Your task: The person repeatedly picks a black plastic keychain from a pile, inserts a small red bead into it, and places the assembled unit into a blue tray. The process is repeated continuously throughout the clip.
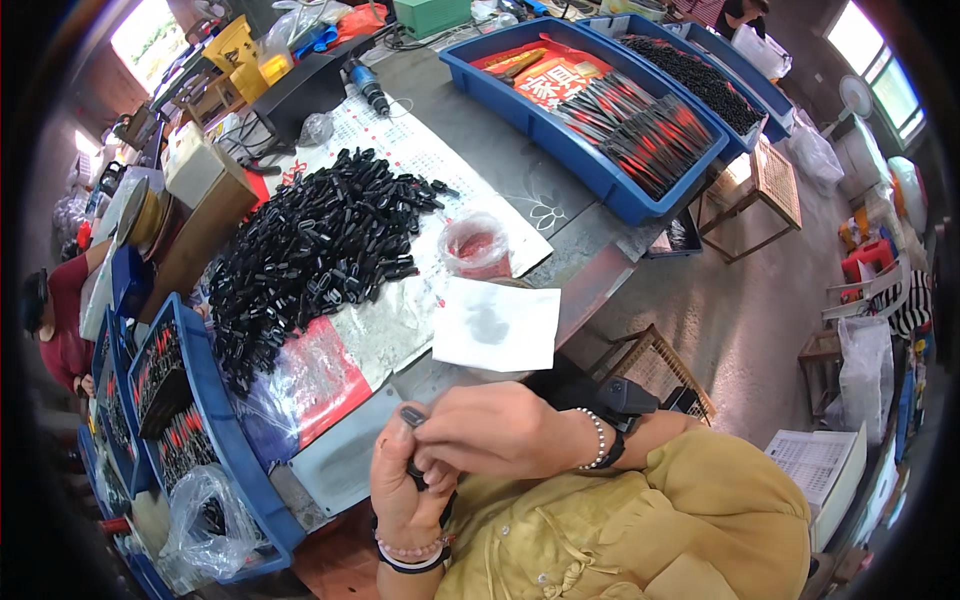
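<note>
1. You are at a long grey worktable (590, 235) in a crowded workshop; its near edge runs just in front of your chest, and bare concrete floor (740, 320) opens to your right.
2. Your left hand (400, 480) and right hand (495, 430) meet close to your body, just off the table's near edge, both closed on one small black part (412, 416). Its tip sticks up between your left thumb and right fingertips.
3. Just beyond your hands lies a white sheet (497, 325), hanging partly over the table's edge.
4. To your left, a blue tray (225, 430) of black and red pieces crowds the near corner, leaving little room on that side.
5. Past the sheet, a big heap of black parts (310, 250) covers the table's middle, well apart from your hands, with a small clear bag (475, 245) of red bits beside it.
6. Farthest off, long blue bins (600, 180) fill the table's far right edge.
</note>
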